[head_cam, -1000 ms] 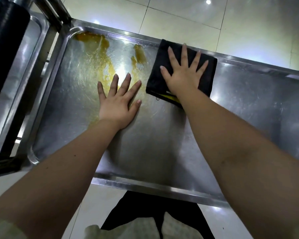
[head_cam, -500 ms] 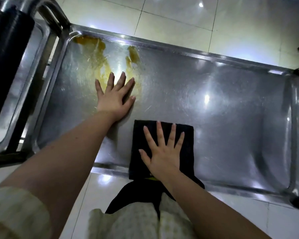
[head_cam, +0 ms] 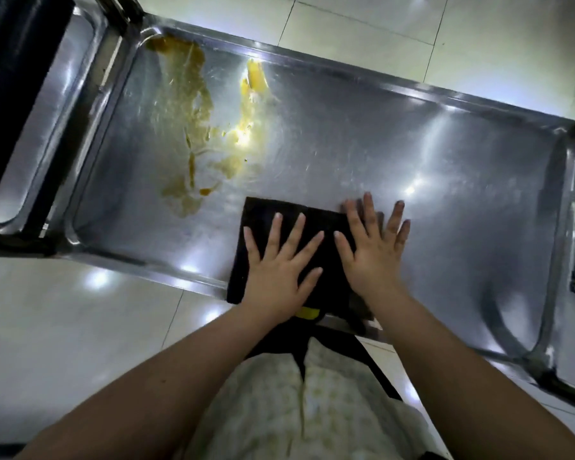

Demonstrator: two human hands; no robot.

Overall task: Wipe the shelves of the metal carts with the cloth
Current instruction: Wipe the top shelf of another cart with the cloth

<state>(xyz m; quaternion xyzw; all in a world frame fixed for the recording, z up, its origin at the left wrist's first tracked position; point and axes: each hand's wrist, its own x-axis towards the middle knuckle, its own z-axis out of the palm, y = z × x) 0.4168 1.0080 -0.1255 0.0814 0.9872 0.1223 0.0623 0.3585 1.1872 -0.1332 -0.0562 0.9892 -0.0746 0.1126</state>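
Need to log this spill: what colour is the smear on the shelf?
Yellowish-brown smear on the steel shelf, seen in the head view.

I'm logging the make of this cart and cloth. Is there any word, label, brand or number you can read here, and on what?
No text can be read.
Yellow tag at the near edge of the black cloth: too small and blurred to show any lettering.
Metal shelf: only glare and yellow-brown stains, no markings visible.

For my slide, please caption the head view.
Left hand flat on a black cloth, right hand at its right edge, on a steel cart shelf; yellow-brown spill at left.
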